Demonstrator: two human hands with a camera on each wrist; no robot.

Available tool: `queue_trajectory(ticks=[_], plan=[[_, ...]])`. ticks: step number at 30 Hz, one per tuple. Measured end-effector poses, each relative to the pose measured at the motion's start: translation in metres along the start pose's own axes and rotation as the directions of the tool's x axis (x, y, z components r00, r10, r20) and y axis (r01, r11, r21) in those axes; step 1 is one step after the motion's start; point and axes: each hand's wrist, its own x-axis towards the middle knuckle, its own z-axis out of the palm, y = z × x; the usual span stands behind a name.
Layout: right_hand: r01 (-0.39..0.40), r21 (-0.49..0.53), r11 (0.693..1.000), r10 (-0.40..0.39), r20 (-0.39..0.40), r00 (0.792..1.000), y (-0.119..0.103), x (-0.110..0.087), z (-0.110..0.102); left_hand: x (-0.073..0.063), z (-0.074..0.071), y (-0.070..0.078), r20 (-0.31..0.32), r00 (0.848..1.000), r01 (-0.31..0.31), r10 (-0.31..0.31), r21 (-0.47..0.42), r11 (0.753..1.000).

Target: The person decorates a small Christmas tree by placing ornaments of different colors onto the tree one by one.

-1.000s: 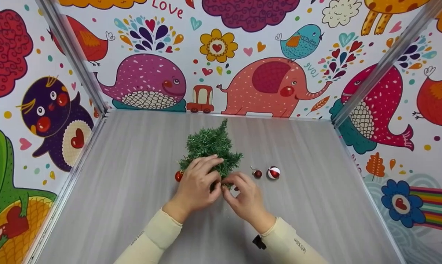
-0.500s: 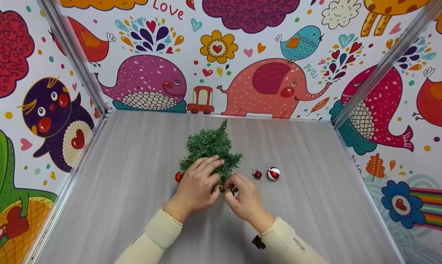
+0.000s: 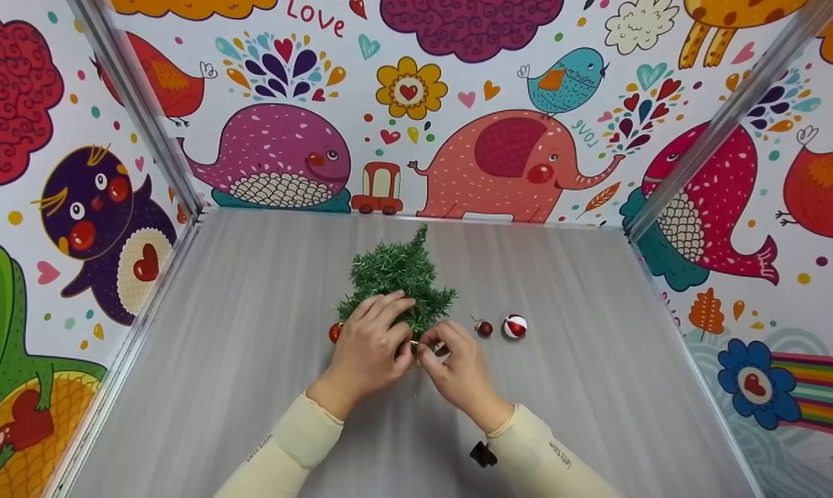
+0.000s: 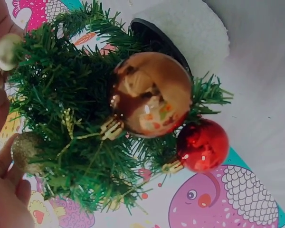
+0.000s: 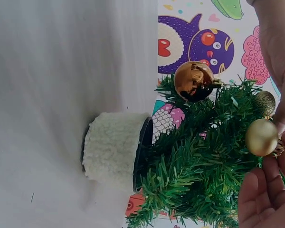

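Observation:
A small green artificial Christmas tree (image 3: 392, 266) stands in a white fuzzy pot (image 5: 111, 147). My left hand (image 3: 375, 342) lies over its front branches, thumb and fingers curled on a branch. Close beside it, my right hand (image 3: 457, 363) pinches the hanger of a matte gold bauble (image 5: 262, 137) with thumb and forefinger, against the tree's lower front. In the left wrist view, a shiny copper-coloured bauble (image 4: 151, 95) and a red bauble (image 4: 203, 145) hang on the tree. A glittery gold bauble (image 4: 27, 152) sits by the fingers. How the hanger meets the branch is hidden.
To the right of the tree lie a small dark red bauble (image 3: 484, 328) and a red-and-white bauble (image 3: 515, 326). The grey tabletop (image 3: 264, 277) is bounded by printed cartoon panels (image 3: 285, 155) with metal frame strips at the corners.
My right hand's fingertips shift slightly at the branch, with a little of the gold hanger showing between the hands. My left hand stays nearly still, and the loose baubles have not moved.

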Motion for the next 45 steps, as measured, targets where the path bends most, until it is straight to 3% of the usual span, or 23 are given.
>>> queue_trajectory(ticks=[8,17,26,35,45], plan=[[-0.102,0.013,0.995,0.102,-0.012,0.995,0.001,0.008,0.002,0.004,0.001,0.000,-0.052,0.997,0.067,-0.065,0.033,0.997],[-0.061,-0.004,0.998,0.061,-0.077,0.995,0.005,0.012,0.003,0.008,0.002,0.001,-0.066,0.994,0.090,-0.087,0.053,0.995],[-0.146,0.096,0.985,0.149,-0.019,0.989,0.004,0.015,0.000,0.009,0.002,0.000,-0.040,0.994,0.106,-0.103,0.070,0.992],[-0.104,0.017,0.994,0.105,-0.058,0.993,0.007,0.016,0.000,0.010,0.003,0.000,-0.039,0.995,0.099,-0.096,0.070,0.993],[-0.153,0.089,0.984,0.159,-0.062,0.985,0.007,0.016,0.002,0.010,0.006,0.001,-0.066,0.990,0.127,-0.123,0.065,0.990]])
